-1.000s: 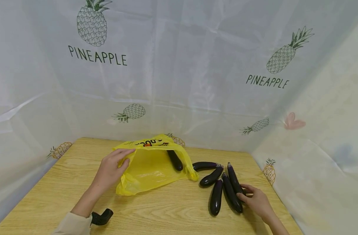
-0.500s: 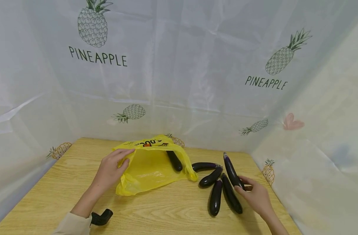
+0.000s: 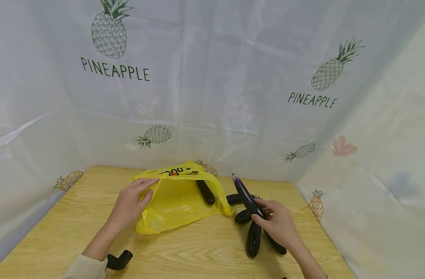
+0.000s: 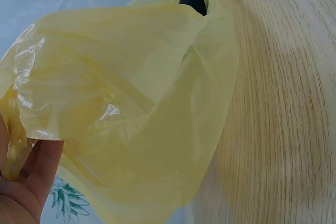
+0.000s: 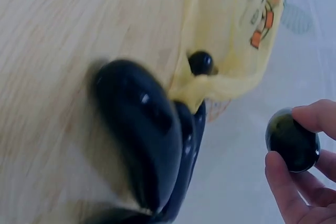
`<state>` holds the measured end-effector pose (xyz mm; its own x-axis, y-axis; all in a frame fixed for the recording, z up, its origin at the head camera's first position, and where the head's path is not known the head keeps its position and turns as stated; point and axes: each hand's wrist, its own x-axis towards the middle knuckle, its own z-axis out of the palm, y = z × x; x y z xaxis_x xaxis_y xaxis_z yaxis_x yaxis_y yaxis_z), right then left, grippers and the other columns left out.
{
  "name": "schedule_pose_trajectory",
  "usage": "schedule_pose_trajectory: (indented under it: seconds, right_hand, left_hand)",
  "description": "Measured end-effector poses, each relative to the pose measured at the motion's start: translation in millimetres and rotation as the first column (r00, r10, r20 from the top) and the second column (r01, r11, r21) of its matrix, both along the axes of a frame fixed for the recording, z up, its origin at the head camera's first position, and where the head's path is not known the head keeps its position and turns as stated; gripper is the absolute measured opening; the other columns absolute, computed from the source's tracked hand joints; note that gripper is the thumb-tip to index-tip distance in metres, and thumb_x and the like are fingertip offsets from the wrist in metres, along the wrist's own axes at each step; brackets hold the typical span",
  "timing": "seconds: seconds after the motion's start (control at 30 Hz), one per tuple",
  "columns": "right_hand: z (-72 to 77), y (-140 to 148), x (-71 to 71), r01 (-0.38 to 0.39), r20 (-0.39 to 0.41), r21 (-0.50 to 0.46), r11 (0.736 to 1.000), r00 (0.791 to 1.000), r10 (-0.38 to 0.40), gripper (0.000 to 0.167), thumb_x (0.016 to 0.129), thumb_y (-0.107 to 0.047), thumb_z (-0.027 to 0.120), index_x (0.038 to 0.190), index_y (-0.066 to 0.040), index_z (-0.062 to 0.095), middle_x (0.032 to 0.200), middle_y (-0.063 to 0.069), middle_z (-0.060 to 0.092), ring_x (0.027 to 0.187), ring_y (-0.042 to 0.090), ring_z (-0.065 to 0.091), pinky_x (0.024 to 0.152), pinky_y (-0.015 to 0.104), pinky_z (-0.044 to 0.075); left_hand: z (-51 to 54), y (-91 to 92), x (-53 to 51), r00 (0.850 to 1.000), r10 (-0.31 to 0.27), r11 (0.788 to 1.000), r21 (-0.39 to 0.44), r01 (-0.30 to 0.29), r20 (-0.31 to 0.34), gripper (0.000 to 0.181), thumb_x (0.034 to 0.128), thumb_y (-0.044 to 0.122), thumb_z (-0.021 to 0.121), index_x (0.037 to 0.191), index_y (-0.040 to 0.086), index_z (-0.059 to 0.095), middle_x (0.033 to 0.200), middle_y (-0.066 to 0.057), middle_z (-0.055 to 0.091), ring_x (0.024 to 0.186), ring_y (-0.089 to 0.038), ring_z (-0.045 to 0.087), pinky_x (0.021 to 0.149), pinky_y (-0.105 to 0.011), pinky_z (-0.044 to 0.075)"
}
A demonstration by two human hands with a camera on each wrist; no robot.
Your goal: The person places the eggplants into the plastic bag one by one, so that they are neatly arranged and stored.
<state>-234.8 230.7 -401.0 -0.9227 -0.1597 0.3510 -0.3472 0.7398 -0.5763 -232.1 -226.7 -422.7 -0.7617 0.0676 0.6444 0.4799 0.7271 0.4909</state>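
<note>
Right hand [image 3: 279, 223], seemingly half-curled, round eggplant [image 3: 246, 196]

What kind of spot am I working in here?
Probably a makeshift, screened-off tabletop workspace rather than a working kitchen: a wood-grain table with pineapple-print sheeting hung behind it, and a yellow bag and loose eggplants lying on top.

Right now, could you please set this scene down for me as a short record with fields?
Left hand: the left hand pinches the edge of the yellow bag
Right hand: the right hand holds one eggplant in the air
Bag state: mouth open toward the person
In bag: a bagged eggplant
Outside bag: four loose eggplants, to its right
Surface: wood-grain table
Backdrop: pale curtain with pineapple prints
</note>
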Motion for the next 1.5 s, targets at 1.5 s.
schedule_pose_trajectory:
  seconds: [1.5]
  right_hand:
    - [-30.6, -109.6, -34.5, -0.169, -0.042, 0.146, 0.975, 0.983, 0.177, 0.037, 0.088, -0.020, 0.089, 0.123, -0.013, 0.080, 0.098, 0.001, 0.069, 0.077, 0.009, 0.058, 0.066, 0.026, 0.050]
  left_hand:
    - [6.8, -0.4, -2.1, 1.000, -0.012, 1.000, 0.011, 0.012, -0.021, 0.045, 0.0964, -0.003, 0.074, 0.139, 0.012, 0.072, 0.129, -0.009, 0.073, 0.072, -0.010, 0.054, 0.053, -0.025, 0.040]
